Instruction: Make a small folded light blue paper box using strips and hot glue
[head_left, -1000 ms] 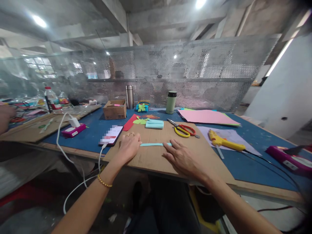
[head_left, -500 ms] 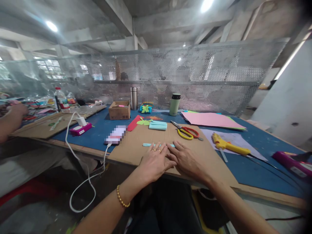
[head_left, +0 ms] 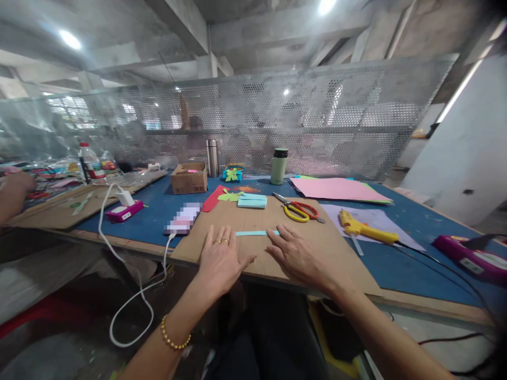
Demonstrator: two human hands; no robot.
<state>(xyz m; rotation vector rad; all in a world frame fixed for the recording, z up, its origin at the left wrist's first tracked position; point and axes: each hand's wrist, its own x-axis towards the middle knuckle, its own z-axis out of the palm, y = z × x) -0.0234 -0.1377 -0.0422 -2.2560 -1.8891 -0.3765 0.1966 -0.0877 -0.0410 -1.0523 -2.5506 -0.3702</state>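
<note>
— What lies between the two hands?

— A thin paper strip (head_left: 257, 233), pale turquoise, flat and straight-edged, running left to right across a sheet of brown cardboard (head_left: 317, 248) on the blue counter (head_left: 415, 264). The strip sits just beyond the fingertips, toward the far side of the board.

— And the hands themselves?

— The left hand (head_left: 219, 258) rests palm down on the cardboard's near edge, fingers spread and holding nothing; rings show on two fingers and a beaded gold bracelet (head_left: 174, 338) circles the wrist. Its fingertips stop just short of the strip's left end. The right hand (head_left: 295, 256) also lies flat and open, gripping nothing, its fingertips close by the strip's right end; whether they touch it cannot be told.

— What surrounds the work?

— Scissors (head_left: 299, 209) with one yellow and one red handle lie on the cardboard's far right part. Right of them a yellow glue gun (head_left: 366, 228) rests on pale lilac paper (head_left: 380, 219), its black cord trailing right. A folded turquoise paper block (head_left: 252, 200) and green leaf-shaped cutouts (head_left: 228, 196) sit at the board's far edge. Farther back stand a steel flask (head_left: 213, 158), a pale green tumbler (head_left: 278, 166) with a dark lid, and a small open carton (head_left: 189, 178). Pink sheets (head_left: 336, 189) are stacked far right. A phone (head_left: 181, 219) on a white cable (head_left: 130, 295) lies left of the cardboard. Another person's hand (head_left: 11, 190) shows at the far left.
</note>
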